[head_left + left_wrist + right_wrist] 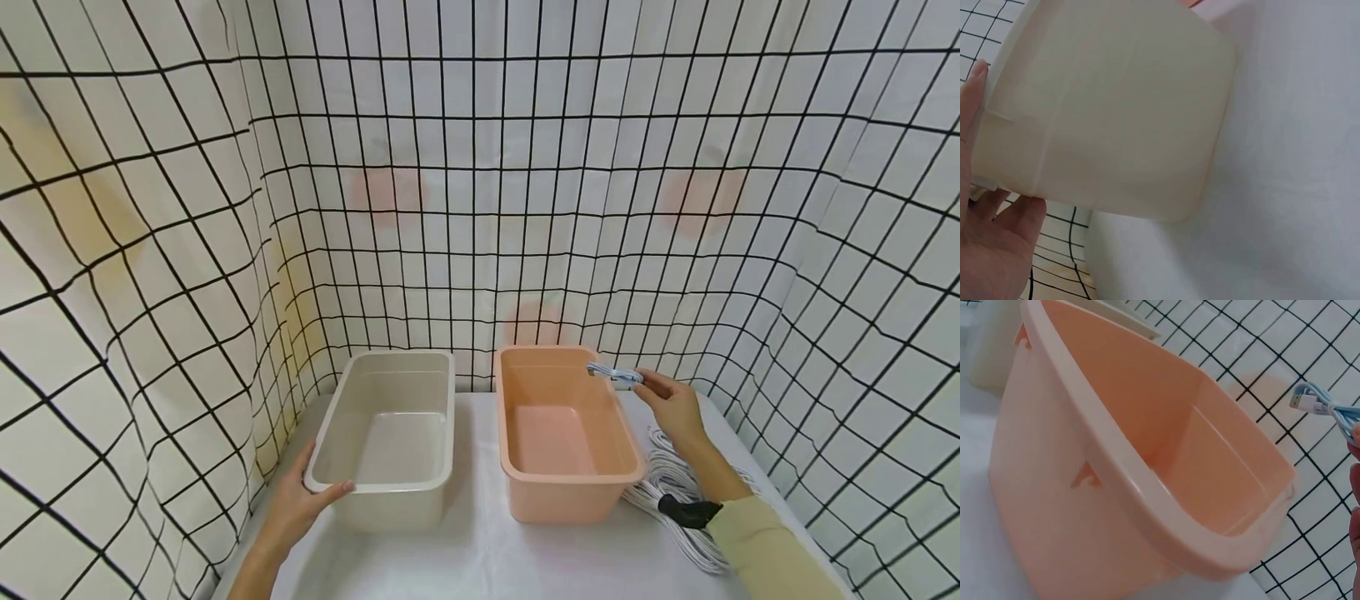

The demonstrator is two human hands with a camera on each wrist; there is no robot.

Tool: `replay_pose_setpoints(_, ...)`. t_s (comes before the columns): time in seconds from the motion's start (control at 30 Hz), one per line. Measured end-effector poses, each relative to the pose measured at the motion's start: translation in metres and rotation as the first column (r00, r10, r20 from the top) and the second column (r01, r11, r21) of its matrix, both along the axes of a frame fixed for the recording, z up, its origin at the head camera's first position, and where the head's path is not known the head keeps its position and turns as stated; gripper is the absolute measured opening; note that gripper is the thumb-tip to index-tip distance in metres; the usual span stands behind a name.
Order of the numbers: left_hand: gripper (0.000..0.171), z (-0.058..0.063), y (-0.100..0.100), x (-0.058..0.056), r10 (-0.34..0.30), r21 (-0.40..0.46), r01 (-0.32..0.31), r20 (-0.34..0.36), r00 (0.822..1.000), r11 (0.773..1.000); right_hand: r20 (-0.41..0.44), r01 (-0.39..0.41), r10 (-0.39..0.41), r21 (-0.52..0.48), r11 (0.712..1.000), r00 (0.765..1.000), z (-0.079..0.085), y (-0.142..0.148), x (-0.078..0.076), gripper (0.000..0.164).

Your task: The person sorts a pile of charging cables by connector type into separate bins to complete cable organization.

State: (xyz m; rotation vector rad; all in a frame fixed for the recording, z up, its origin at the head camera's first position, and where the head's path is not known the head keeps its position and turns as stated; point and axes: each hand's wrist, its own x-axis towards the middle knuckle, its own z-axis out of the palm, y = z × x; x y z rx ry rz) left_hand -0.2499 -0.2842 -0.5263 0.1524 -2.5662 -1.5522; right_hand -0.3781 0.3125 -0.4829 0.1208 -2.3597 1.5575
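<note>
Fingers (1025,215) of your left hand (292,506) curl round the cream tub (401,506) at its seven o'clock corner, a holding grip. At three o'clock from it, the peach tub (566,502) stands on the white worktop (480,554). In the head view, a bundled light-blue cable (617,375) shows at that tub's two o'clock, pinched by your right hand (675,412); coiled white cables (670,469) lie at four o'clock.

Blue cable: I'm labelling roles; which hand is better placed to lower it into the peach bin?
Probably the right hand: it holds the blue cable near the peach bin, while the left hand grips the cream bin.
</note>
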Motion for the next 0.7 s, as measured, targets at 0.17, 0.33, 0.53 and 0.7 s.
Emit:
replay_pose_setpoints(0.17,0.114,0.0,0.0,0.0,0.006,-0.01,-0.006,0.002,1.0,1.0,-0.03,-0.025,0.025,-0.001,1.0,0.999,0.001,-0.009,-0.007,0.049)
replay_pose_setpoints(0.33,0.114,-0.001,0.0,0.0,0.009,-0.018,-0.009,0.005,1.0,1.0,-0.025,-0.036,0.036,-0.008,0.999,0.999,0.002,-0.02,-0.011,0.046)
replay_pose_setpoints(0.53,0.112,0.0,0.0,-0.001,0.013,-0.016,-0.013,-0.006,1.0,1.0,-0.001,-0.059,0.059,0.014,0.998,0.998,0.005,-0.035,-0.016,0.046)
replay_pose_setpoints(0.7,0.112,0.0,0.001,0.0,0.015,-0.012,-0.015,-0.009,1.0,1.0,-0.013,-0.111,0.111,-0.013,0.994,0.994,0.007,-0.051,-0.024,0.044)
